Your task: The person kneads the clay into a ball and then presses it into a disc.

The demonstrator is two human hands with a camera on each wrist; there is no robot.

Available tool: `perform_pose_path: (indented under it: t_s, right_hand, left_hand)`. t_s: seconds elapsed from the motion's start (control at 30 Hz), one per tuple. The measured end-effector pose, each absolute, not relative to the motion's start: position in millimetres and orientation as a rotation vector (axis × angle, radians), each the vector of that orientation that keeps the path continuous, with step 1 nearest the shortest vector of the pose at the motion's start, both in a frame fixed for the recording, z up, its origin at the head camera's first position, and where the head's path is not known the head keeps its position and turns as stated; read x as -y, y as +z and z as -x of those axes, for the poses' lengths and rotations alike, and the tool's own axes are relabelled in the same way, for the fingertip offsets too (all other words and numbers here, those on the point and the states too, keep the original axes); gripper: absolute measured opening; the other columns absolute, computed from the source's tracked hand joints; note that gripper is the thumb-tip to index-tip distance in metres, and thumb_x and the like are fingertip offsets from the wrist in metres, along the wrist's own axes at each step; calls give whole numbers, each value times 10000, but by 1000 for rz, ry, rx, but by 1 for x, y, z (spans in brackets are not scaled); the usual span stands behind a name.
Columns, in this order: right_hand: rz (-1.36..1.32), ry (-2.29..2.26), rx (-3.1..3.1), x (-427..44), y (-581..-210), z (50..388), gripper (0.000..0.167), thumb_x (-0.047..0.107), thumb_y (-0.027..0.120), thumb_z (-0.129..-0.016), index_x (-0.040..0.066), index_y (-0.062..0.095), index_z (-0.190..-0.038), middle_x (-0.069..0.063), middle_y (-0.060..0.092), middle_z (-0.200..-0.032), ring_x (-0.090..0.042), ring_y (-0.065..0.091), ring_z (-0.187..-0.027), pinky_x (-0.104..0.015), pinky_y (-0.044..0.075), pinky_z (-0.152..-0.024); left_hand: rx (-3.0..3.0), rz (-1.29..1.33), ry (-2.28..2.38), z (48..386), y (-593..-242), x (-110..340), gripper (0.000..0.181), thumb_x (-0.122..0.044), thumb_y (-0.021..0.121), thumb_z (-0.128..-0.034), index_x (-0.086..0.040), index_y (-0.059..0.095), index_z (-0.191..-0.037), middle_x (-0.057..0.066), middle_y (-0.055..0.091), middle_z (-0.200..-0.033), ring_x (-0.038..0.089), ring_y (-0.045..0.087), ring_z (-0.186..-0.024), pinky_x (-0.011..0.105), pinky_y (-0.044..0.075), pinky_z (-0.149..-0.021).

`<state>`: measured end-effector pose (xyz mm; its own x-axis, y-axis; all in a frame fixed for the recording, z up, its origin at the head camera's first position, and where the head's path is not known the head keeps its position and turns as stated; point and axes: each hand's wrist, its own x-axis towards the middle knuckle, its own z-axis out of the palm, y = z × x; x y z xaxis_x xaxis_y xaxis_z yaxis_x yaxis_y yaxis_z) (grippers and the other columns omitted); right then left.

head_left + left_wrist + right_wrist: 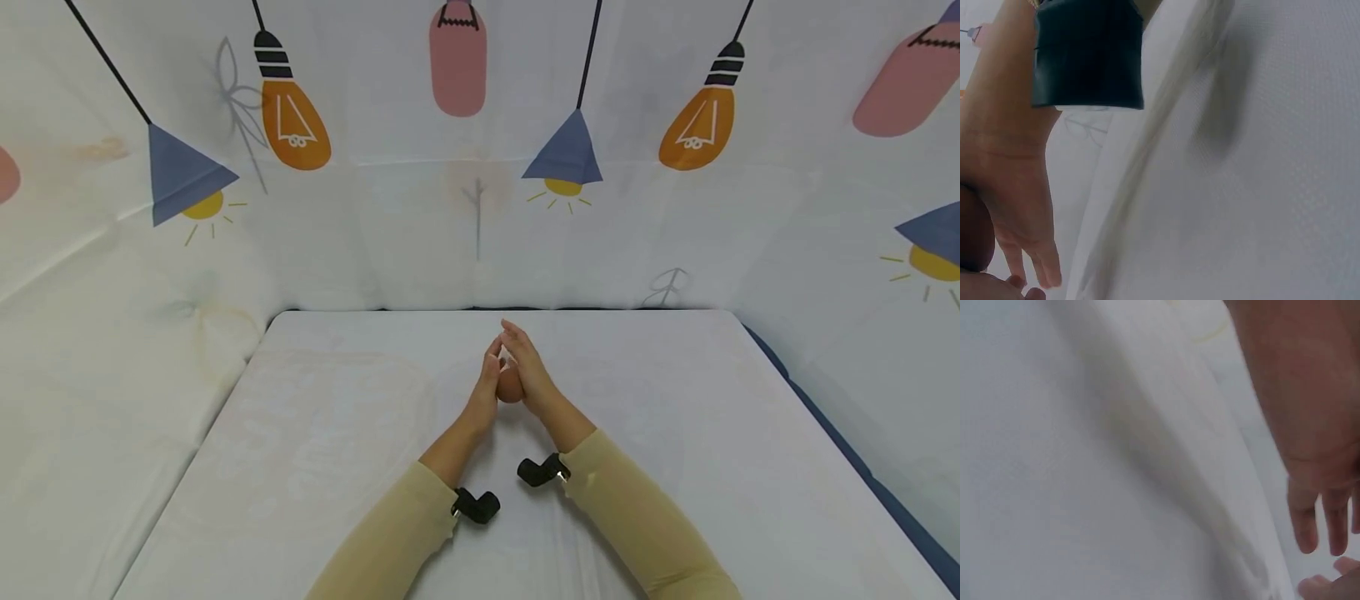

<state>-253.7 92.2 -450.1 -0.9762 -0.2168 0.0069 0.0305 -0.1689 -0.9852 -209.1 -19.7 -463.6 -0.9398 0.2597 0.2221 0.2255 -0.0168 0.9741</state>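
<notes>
A round, smooth, reddish-brown ball (510, 386) sits between two palms in the head view, above the white table. My left hand (485, 390) touches it from the left, fingers extended forward. From the other side my right hand (534, 375) presses against it, its fingers long and leaning toward the left fingertips. The left wrist view has part of the ball (974, 228) at the edge, beside the left palm (1013, 187). In the right wrist view the right hand (1322, 469) shows straight, spread fingers; the ball is out of sight there.
The white-covered table (337, 467) has rounded far corners. Behind it hangs a white cloth (412, 233) printed with lamps and bulbs. Black wrist cameras, one by the left cuff (477, 506) and one by the right cuff (538, 472), jut inward over the table.
</notes>
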Motion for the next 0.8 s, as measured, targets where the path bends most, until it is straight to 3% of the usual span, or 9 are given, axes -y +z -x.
perform_pose_path:
  t_s: [0.07, 0.13, 0.27, 0.33, 0.43, 0.6, 0.8]
  right_hand:
    - [170, -2274, -1812, -90, -451, 250, 622, 383, 422, -1035, 135, 265, -1584, -124, 158, -1656, -331, 140, -1512, -509, 138, -1202]
    - [127, -2283, -1691, -87, -452, 246, 651, 436, 414, -1016, 188, 250, -1595, -68, 162, -1661, -304, 183, -1499, -466, 221, -1173]
    - [153, -2293, -1551, -81, -453, 238, 645, 481, 397, -1008, 244, 262, -1593, -60, 250, -1630, -188, 402, -1338, -285, 412, -977]
    - [192, -2305, -1521, -78, -453, 235, 620, 456, 383, -1024, 220, 283, -1588, -99, 304, -1605, -139, 479, -1242, -230, 451, -899]
    - [254, -2300, -1507, -77, -450, 231, 589, 412, 315, -1056, 147, 303, -1582, -164, 353, -1575, -111, 534, -1201, -218, 468, -902]
    - [362, -2226, -1558, -80, -442, 227, 614, 433, 190, -1082, 83, 310, -1572, -181, 334, -1587, -228, 447, -1356, -319, 389, -1036]
    - [514, -2205, -1542, -87, -431, 227, 687, 528, 121, -1070, 102, 222, -1600, -212, 247, -1614, -320, 222, -1497, -526, 157, -1188]
  left_hand:
    - [-2214, -536, 2200, 209, -462, 18, 669, -530, 106, -1074, -132, 117, -1611, 113, 99, -1667, 351, 121, -1509, 614, 102, -1171]
    - [-2244, -523, 2250, 209, -460, 16, 720, -579, 144, -1060, -111, 124, -1608, 113, 116, -1665, 327, 95, -1517, 602, 85, -1178]
    - [-2375, -400, 2288, 212, -456, 14, 1018, -829, 220, -905, -89, 153, -1600, 134, 147, -1656, 324, 117, -1516, 588, 120, -1182]
    - [-2437, -313, 2302, 214, -455, 14, 1151, -913, 235, -808, -77, 171, -1596, 159, 149, -1651, 340, 128, -1512, 594, 139, -1177]
    - [-2504, -202, 2324, 220, -455, 17, 1239, -963, 239, -734, -62, 210, -1586, 195, 150, -1643, 361, 137, -1508, 595, 143, -1177]
    - [-2590, -42, 2283, 225, -457, 24, 1248, -978, 210, -717, -75, 263, -1576, 214, 147, -1639, 381, 147, -1503, 607, 161, -1169]
    - [-2657, -67, 2162, 227, -466, 31, 1197, -937, 166, -779, -37, 292, -1559, 224, 219, -1618, 382, 202, -1488, 595, 204, -1162]
